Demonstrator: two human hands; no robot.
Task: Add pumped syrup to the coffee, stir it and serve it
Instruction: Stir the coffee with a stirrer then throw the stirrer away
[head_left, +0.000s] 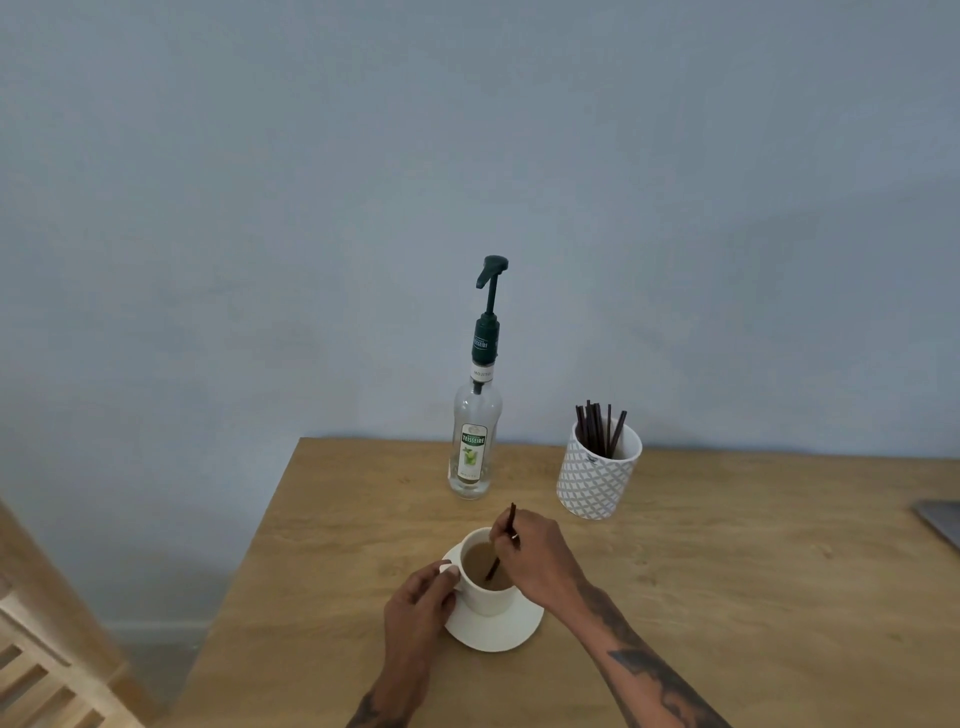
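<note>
Fingers of right hand (535, 561) pinch one thin dark stir stick (500, 545), its tip dipped in milky coffee inside round white ceramic cup (485, 592). Left hand (421, 597) fingers curl against cup's side. Cup sits on one white saucer (493, 631), wooden table (727, 597). Behind: one clear glass syrup bottle with dark green pump (475, 415); one patterned white pot (597, 475) holding several dark sticks (597, 428).
</note>
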